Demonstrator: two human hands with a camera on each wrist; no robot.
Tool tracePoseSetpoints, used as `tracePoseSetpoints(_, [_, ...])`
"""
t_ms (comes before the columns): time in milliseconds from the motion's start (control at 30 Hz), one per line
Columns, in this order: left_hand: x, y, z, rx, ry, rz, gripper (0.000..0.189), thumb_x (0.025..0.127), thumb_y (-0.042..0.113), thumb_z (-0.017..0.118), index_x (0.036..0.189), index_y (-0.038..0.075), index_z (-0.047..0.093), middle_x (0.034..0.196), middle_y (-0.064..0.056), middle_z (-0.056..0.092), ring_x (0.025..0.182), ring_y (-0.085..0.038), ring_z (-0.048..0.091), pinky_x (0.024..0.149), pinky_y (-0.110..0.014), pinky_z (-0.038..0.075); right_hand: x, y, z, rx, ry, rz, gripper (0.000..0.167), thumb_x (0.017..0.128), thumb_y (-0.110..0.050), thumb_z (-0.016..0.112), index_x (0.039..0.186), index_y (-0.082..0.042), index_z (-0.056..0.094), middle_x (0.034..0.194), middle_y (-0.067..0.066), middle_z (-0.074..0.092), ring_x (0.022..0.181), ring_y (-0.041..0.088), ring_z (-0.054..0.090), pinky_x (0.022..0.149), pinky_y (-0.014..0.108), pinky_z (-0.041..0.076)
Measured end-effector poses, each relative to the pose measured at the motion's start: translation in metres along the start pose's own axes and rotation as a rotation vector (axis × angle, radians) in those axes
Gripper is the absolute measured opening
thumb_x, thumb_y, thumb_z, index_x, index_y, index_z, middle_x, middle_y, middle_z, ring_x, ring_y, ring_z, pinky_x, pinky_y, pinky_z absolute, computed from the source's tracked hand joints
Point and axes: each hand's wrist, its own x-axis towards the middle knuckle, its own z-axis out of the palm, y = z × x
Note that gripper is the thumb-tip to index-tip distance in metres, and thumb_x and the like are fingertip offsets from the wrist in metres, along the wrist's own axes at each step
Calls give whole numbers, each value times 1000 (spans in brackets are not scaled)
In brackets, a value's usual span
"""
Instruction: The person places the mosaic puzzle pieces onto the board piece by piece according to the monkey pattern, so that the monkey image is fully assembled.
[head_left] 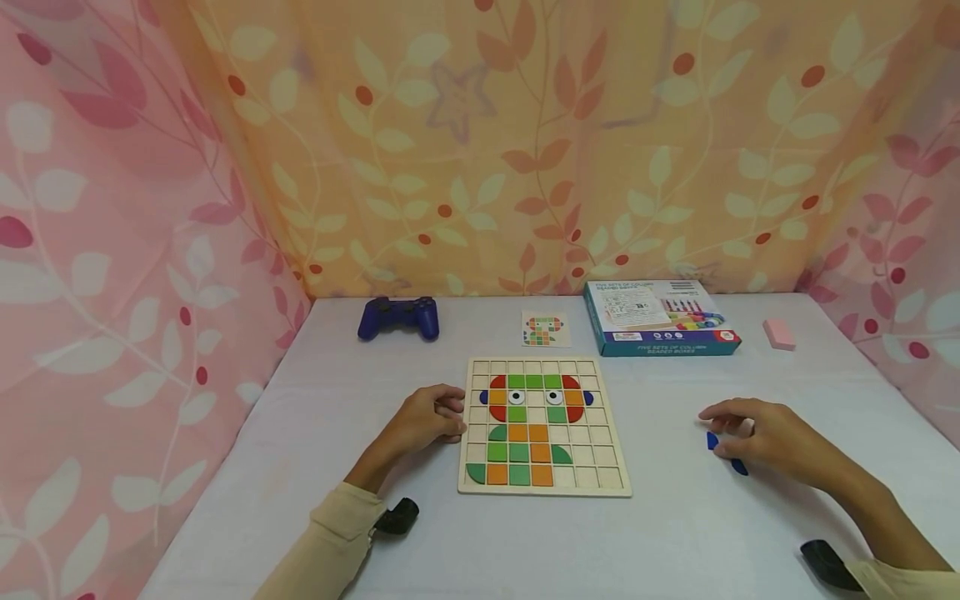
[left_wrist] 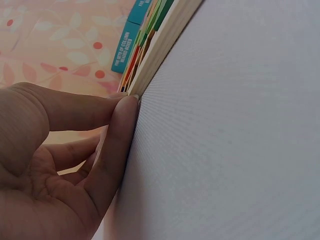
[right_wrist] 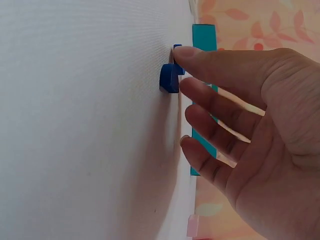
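A square wooden grid board (head_left: 600, 477) lies on the table, with green, orange, red and blue tiles and two eye tiles forming a figure in its cells. My left hand (head_left: 422, 427) is at the board's left side; in the left wrist view its thumb and a finger pinch the board's edge (left_wrist: 155, 57). To the right of the board, my right hand (head_left: 776, 437) hovers low over two small blue pieces (right_wrist: 169, 79), its fingers loosely bent and spread. The right thumb tip is at the farther blue piece (right_wrist: 177, 47); whether it touches cannot be told.
Behind the board lies a small picture card (head_left: 546, 330) showing a similar figure. A dark blue game controller (head_left: 398, 318) is at the back left. A teal-sided flat box (head_left: 660, 321) and a pink block (head_left: 779, 334) sit at the back right. Patterned curtains (head_left: 465, 150) surround the white table.
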Motion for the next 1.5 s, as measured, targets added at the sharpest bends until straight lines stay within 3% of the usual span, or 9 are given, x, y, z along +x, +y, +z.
tracePoseSetpoints(133, [0,0,0,-4,-4,1,53,87,-7,78,138,-3,63,118,-14,66,95,-19,67,76,-30,67,1,0,-1,-6,-13,9,43,87,-34,87,121,-8,77,114,5,75,101,20,66,81,35,63])
tracePoseSetpoints(267, [0,1,0,-7,-4,3,53,88,-7,78,139,-4,63,119,-14,66,96,-19,67,76,-30,67,2,0,-1,0,-35,27,37,89,-33,85,116,-8,79,112,6,74,103,24,66,88,50,65])
tracePoseSetpoints(433, [0,1,-1,0,2,3,52,88,-7,78,138,-3,63,118,-13,66,96,-20,67,76,-30,67,3,-1,-1,-24,-22,-5,33,90,-32,84,114,-10,79,111,4,74,103,24,64,89,53,64])
tracePoseSetpoints(567, [0,1,-1,0,0,0,52,87,-7,78,137,-2,63,118,-13,67,96,-20,67,77,-31,67,5,-6,1,-41,-4,-38,33,90,-35,85,115,-13,79,110,0,74,100,19,61,83,37,63])
tracePoseSetpoints(700, [0,0,-2,3,0,-2,53,87,-6,79,137,-3,63,119,-14,67,96,-19,67,77,-32,67,10,-16,5,-21,7,-78,33,89,-34,86,115,-14,80,107,-4,73,90,11,56,71,22,52])
tracePoseSetpoints(867, [-1,1,-2,6,2,-4,53,87,-5,79,138,-3,63,119,-14,67,96,-19,67,77,-31,67,21,-35,12,13,9,-130,28,88,-27,86,113,-16,81,104,-8,72,88,8,55,69,22,48])
tracePoseSetpoints(1133, [0,0,-2,10,3,-11,53,87,-5,80,137,-2,64,119,-13,67,96,-19,67,77,-30,67,43,-70,24,76,-41,-225,28,89,-24,85,115,-13,80,102,-9,73,91,12,58,71,21,53])
tracePoseSetpoints(1500, [1,-1,0,-2,5,2,52,87,-7,79,136,-3,65,116,-13,67,93,-18,67,76,-31,67,68,-123,46,131,-132,-307,25,92,-26,83,115,-16,82,104,-9,71,101,19,58,84,27,57])
